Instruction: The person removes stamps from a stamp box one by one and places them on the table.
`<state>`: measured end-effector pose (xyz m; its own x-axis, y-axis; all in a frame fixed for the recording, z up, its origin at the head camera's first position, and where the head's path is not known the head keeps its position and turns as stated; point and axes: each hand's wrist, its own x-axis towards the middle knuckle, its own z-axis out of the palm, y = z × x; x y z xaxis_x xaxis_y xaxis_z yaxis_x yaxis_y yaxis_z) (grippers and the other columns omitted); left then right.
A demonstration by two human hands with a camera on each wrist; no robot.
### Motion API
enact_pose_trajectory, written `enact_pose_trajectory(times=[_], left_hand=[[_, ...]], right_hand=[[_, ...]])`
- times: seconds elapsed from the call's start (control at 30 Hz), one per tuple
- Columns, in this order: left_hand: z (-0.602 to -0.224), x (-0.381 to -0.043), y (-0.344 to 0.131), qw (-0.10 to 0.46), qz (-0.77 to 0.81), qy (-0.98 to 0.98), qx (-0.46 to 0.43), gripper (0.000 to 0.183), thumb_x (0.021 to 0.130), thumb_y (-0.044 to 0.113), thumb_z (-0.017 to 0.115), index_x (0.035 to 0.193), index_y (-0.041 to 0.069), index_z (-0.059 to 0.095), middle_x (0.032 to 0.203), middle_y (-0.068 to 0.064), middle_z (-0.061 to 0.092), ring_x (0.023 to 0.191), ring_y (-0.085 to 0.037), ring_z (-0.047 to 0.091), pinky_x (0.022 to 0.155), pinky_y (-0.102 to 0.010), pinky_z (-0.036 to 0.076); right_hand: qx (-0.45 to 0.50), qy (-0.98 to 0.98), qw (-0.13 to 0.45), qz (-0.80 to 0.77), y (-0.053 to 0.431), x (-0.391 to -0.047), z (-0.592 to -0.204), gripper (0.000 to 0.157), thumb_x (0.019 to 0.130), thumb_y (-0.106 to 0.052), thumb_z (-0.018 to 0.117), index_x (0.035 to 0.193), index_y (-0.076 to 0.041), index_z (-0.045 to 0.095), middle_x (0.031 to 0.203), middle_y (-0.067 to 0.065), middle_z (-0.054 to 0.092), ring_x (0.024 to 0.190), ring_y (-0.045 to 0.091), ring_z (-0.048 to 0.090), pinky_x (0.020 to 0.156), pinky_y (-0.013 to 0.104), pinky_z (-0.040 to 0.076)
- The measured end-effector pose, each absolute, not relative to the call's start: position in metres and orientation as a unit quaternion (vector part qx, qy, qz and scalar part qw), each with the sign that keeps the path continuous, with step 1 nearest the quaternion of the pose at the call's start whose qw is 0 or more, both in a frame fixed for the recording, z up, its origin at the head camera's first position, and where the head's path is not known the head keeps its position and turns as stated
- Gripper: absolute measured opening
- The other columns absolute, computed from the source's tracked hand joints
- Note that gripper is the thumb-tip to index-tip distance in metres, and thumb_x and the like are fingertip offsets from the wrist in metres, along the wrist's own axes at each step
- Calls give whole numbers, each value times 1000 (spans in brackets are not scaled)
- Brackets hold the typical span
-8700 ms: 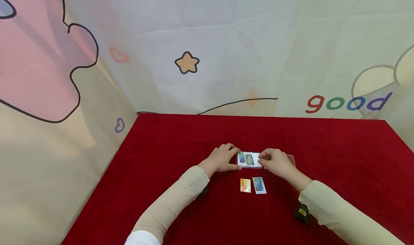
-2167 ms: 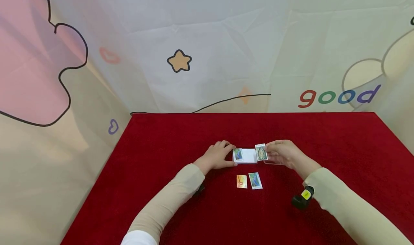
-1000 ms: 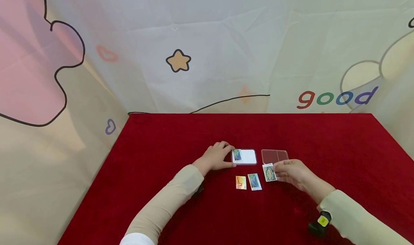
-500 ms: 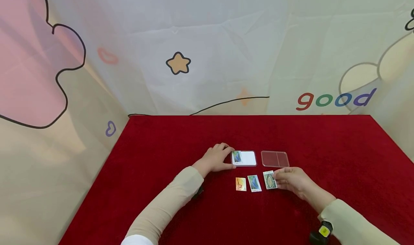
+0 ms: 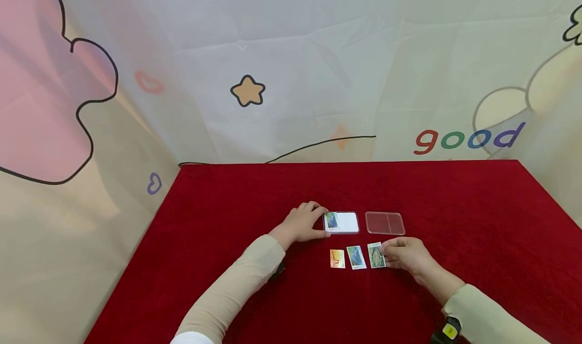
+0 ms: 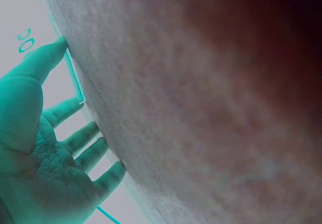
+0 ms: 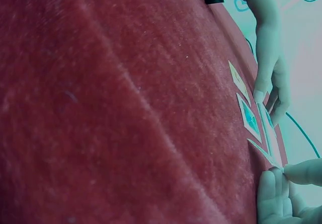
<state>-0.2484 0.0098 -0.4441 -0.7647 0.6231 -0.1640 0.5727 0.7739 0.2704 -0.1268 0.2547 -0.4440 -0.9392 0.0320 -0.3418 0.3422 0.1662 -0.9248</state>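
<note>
My left hand (image 5: 301, 224) spreads at the left end of a shallow clear case (image 5: 350, 223) with a white insert, thumb and index finger at its two left corners. A small blue picture card (image 5: 332, 220) lies inside at that end. Closer to me, my right hand (image 5: 406, 253) pinches a small green picture card (image 5: 376, 255) by its right edge between thumb and fingers. In the right wrist view this card (image 7: 264, 153) slants up from the cloth toward the fingertips. To its left lie another blue card (image 5: 356, 257) and an orange card (image 5: 337, 258).
A clear, thin lid-like plastic piece (image 5: 384, 223) with a dividing line lies right of the case, behind the green card. Red cloth (image 5: 254, 192) covers the table. A printed curtain (image 5: 309, 81) hangs behind its far edge.
My right hand has lifted the green card out of the case, carried it toward me and lowered it beside the blue card. My left hand has stayed at the case.
</note>
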Motion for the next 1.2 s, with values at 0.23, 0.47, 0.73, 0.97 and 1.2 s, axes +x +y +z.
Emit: enact_pose_trajectory(times=[0.23, 0.47, 0.73, 0.97, 1.2], left_hand=[[-446, -249, 8, 124, 106, 936, 313, 61, 88, 48, 62, 141, 22, 45, 143, -4, 41, 132, -22, 37, 106, -43, 35], [-448, -249, 7, 123, 112, 936, 311, 61, 88, 48, 62, 140, 21, 45, 143, -4, 41, 132, -23, 37, 106, -43, 35], [-450, -249, 7, 123, 111, 937, 309, 62, 88, 49, 62, 140, 21, 45, 143, -4, 41, 132, -22, 37, 106, -43, 34], [-450, -249, 10, 125, 110, 935, 313, 62, 88, 48, 62, 141, 21, 44, 143, -4, 41, 132, -22, 36, 107, -43, 34], [-446, -248, 11, 126, 110, 934, 315, 62, 88, 48, 62, 141, 20, 44, 143, -4, 40, 133, -23, 36, 107, -43, 34]], right_hand=[[125, 770, 107, -616, 249, -126, -446, 18, 89, 2, 55, 96, 18, 59, 75, 3, 65, 66, 10, 63, 61, 25, 55], [129, 789, 92, -594, 244, -124, -446, 19, 88, 2, 55, 97, 18, 58, 75, 4, 64, 66, 10, 62, 61, 25, 55], [137, 804, 74, -574, 241, -124, -449, 18, 87, 2, 56, 96, 18, 58, 77, 8, 65, 67, 12, 63, 61, 29, 56], [145, 806, 58, -571, 241, -123, -450, 19, 86, 3, 56, 97, 19, 57, 77, 10, 66, 66, 14, 64, 61, 31, 56], [151, 810, 50, -564, 242, -120, -448, 19, 86, 1, 57, 98, 17, 57, 77, 9, 66, 66, 11, 63, 61, 28, 55]])
